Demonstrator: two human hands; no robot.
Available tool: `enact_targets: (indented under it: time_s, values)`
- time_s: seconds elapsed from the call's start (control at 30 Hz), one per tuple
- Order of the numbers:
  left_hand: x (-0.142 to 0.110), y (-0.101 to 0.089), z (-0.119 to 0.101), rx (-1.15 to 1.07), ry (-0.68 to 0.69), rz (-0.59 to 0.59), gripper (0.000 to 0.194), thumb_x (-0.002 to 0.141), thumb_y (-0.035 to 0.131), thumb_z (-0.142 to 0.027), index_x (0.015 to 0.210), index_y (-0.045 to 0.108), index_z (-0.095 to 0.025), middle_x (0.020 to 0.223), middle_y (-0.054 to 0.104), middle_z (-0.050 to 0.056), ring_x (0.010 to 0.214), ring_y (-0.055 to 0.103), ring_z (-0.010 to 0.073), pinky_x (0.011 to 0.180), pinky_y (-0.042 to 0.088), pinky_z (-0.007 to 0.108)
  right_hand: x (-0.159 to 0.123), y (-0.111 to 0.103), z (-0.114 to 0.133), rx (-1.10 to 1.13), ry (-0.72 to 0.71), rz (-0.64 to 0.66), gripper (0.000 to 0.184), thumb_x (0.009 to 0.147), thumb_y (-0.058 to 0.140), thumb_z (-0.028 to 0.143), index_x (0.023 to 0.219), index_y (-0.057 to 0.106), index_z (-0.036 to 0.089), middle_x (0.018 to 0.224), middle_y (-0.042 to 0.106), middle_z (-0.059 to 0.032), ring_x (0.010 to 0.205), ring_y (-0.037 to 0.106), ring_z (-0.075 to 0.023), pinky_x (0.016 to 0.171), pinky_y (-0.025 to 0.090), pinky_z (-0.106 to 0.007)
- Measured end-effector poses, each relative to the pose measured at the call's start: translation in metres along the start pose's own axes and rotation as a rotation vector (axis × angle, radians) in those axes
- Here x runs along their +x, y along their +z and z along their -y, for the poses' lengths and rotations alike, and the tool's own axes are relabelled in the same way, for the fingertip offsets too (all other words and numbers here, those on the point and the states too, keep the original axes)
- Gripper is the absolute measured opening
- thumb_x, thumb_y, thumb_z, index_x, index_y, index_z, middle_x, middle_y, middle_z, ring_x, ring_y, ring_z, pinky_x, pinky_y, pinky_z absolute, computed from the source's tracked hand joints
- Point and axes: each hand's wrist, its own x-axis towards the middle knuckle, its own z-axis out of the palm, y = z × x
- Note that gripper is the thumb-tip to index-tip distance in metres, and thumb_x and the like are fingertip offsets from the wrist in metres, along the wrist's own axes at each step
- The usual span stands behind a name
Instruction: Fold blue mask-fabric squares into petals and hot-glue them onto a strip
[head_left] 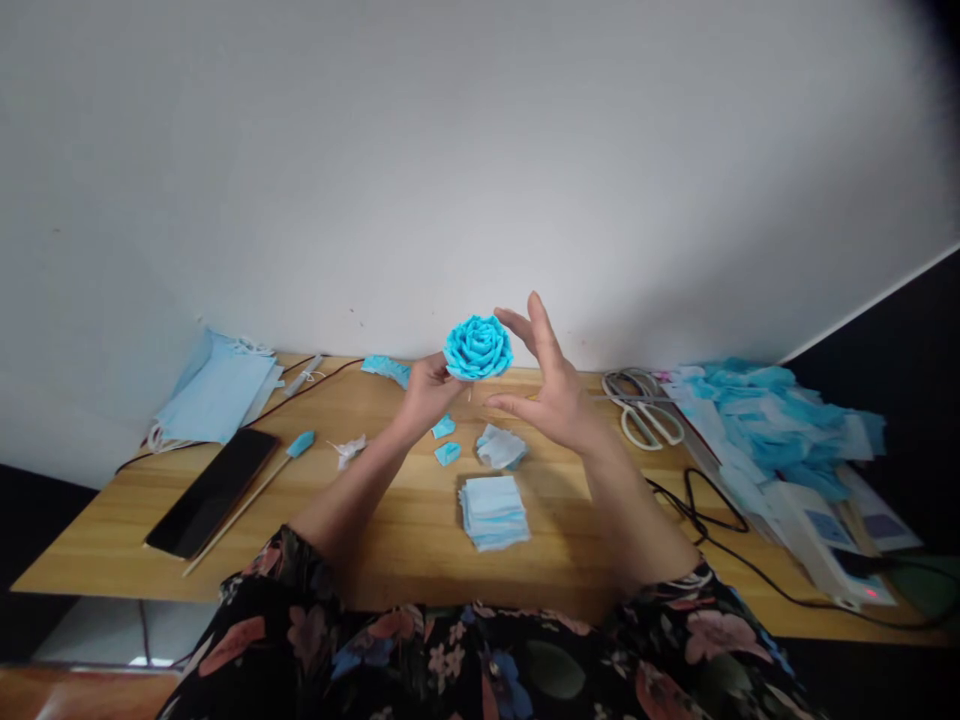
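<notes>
A blue fabric flower (478,348) with many layered petals is held up above the table. My left hand (431,388) grips it from below, and its fingers are partly hidden under the bloom. To the right of the petals is my right hand (551,385), its fingers spread apart and its fingertips close to the flower's edge. Beneath the hands lie a neat stack of pale blue cut squares (495,512), a loose pile of white-and-blue pieces (501,447) and small blue scraps (447,454).
On the wooden table (315,510), face masks (221,385), a black phone (214,492) and a blue-tipped stick (247,510) lie left. Scissors (651,425), a heap of blue fabric (780,410), a white device (817,540) and black cables (739,550) occupy the right. A wall (450,160) stands behind.
</notes>
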Motion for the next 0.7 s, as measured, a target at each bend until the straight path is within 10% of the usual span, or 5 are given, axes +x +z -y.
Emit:
enact_targets:
  time_s: [0.7]
  values:
    - [-0.0014, 0.0023, -0.0032, 0.068, 0.05, 0.151, 0.022, 0.076, 0.075, -0.036, 0.064, 0.07, -0.018, 0.068, 0.074, 0.002, 0.071, 0.068, 0.0198, 0.077, 0.058, 0.032, -0.0027, 0.0034, 0.0079, 0.029, 0.083, -0.011, 0.109, 0.087, 0.077, 0.043, 0.168, 0.003, 0.039, 0.15, 0.061, -0.0067, 0.147, 0.051, -0.0333, 0.125, 0.037, -0.063]
